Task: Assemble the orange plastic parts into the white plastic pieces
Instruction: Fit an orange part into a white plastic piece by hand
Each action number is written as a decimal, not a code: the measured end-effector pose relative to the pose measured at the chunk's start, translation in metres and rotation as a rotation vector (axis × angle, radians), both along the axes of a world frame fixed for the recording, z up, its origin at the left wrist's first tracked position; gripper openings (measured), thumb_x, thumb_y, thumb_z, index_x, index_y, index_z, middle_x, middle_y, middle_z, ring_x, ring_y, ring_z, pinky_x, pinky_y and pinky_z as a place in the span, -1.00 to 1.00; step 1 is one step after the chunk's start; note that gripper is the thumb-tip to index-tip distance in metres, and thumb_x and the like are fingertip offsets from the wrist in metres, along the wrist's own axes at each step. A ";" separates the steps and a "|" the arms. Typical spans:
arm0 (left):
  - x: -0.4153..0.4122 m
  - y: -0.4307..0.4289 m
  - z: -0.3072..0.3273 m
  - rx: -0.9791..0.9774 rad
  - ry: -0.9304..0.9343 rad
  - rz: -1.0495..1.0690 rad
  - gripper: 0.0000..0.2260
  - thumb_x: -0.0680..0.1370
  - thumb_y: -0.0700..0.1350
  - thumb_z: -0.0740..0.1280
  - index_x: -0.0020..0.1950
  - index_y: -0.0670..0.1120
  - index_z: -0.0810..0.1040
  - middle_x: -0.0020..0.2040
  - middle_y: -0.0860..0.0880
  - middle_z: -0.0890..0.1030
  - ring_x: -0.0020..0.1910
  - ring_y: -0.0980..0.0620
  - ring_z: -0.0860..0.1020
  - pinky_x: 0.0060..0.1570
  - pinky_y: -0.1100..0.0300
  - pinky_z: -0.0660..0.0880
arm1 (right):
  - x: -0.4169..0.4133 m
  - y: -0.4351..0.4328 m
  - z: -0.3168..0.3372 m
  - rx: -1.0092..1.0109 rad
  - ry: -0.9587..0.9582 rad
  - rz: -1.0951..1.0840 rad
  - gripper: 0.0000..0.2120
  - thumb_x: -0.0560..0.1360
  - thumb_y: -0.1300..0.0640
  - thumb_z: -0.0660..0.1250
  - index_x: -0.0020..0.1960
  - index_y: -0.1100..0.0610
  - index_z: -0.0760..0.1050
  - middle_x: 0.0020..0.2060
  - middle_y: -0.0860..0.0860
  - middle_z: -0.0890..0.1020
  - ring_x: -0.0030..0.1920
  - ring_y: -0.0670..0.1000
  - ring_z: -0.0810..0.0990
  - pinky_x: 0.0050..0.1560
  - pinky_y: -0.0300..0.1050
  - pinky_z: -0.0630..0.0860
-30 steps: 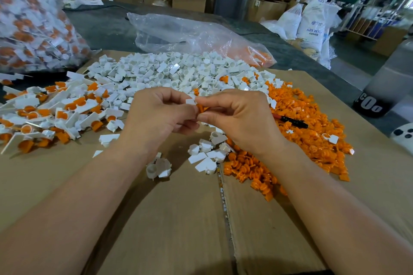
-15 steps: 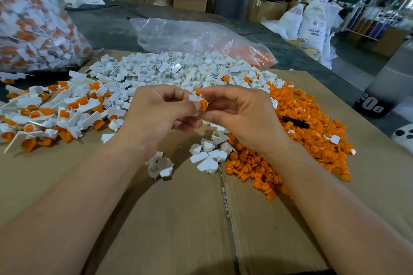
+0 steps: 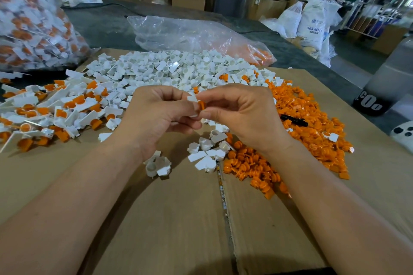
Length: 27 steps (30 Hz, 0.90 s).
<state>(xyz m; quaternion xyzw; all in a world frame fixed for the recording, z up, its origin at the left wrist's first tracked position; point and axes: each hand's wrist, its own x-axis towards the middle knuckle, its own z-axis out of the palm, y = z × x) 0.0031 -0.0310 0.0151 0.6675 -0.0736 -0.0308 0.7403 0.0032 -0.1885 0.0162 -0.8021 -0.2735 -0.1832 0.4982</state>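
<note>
My left hand [image 3: 156, 116] pinches a small white plastic piece [image 3: 192, 98] above the cardboard. My right hand [image 3: 243, 114] pinches an orange plastic part [image 3: 201, 105] and holds it against that white piece. Both hands meet at the middle of the view, fingertips touching. A pile of loose white pieces [image 3: 169, 69] lies behind the hands. A heap of loose orange parts [image 3: 308, 123] spreads to the right. Assembled white-and-orange pieces [image 3: 55, 109] lie in a pile on the left.
Flattened cardboard [image 3: 174, 219] covers the table. A few white pieces [image 3: 205, 152] lie under my hands. A black pen [image 3: 293, 120] rests on the orange heap. A full bag of assembled pieces [image 3: 31, 18] stands far left; a clear bag [image 3: 190, 35] lies behind.
The orange part has turned between my right fingers and sits more upright against the white piece. My hands stay together in nearly the same place.
</note>
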 end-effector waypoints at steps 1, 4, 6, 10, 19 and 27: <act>0.000 0.000 0.000 0.002 0.001 0.001 -0.92 0.39 -0.35 0.38 -0.27 -0.23 0.53 -0.43 -0.12 0.62 -0.50 0.03 0.59 -0.49 0.30 0.52 | 0.000 0.000 0.000 -0.002 -0.002 -0.003 -0.62 0.32 0.33 0.45 0.09 0.13 0.50 -0.20 -0.02 0.61 -0.16 -0.08 0.64 -0.04 -0.19 0.59; 0.000 0.000 0.001 0.013 0.002 0.003 -0.92 0.40 -0.36 0.37 -0.27 -0.23 0.53 -0.43 -0.12 0.62 -0.50 0.03 0.59 -0.49 0.30 0.52 | 0.001 0.000 -0.001 -0.016 -0.014 -0.004 -0.61 0.32 0.34 0.45 0.11 0.16 0.49 -0.19 0.00 0.61 -0.15 -0.09 0.63 -0.05 -0.23 0.58; 0.000 0.000 0.001 0.015 0.002 0.004 -0.92 0.40 -0.36 0.37 -0.27 -0.23 0.54 -0.44 -0.12 0.62 -0.51 0.04 0.58 -0.49 0.30 0.52 | 0.002 0.000 -0.001 -0.017 -0.020 -0.001 -0.61 0.32 0.34 0.45 0.11 0.16 0.49 -0.18 0.00 0.61 -0.15 -0.12 0.63 -0.06 -0.27 0.57; 0.000 0.000 0.000 0.019 0.009 0.008 -0.92 0.40 -0.37 0.37 -0.26 -0.24 0.54 -0.44 -0.13 0.61 -0.51 0.04 0.58 -0.51 0.31 0.50 | 0.001 0.000 -0.002 -0.007 -0.010 0.004 -0.62 0.32 0.33 0.45 0.10 0.15 0.50 -0.19 -0.03 0.61 -0.15 -0.12 0.63 -0.05 -0.26 0.57; 0.004 0.003 0.002 -0.071 0.080 -0.005 -0.93 0.31 -0.33 0.40 -0.27 -0.25 0.53 -0.45 -0.12 0.61 -0.54 0.05 0.56 -0.56 0.33 0.45 | 0.005 -0.002 -0.004 0.001 0.144 0.070 -0.53 0.34 0.44 0.40 0.17 0.09 0.48 -0.14 -0.10 0.61 -0.09 -0.17 0.62 0.02 -0.28 0.55; 0.003 0.004 0.003 -0.049 0.084 -0.045 -0.80 0.17 -0.21 0.42 -0.28 -0.27 0.56 -0.41 -0.15 0.61 -0.53 0.04 0.55 -0.56 0.33 0.45 | 0.005 -0.002 -0.006 0.012 0.098 0.073 -0.59 0.37 0.43 0.37 0.06 0.00 0.50 -0.21 -0.18 0.61 -0.15 -0.26 0.62 -0.06 -0.38 0.51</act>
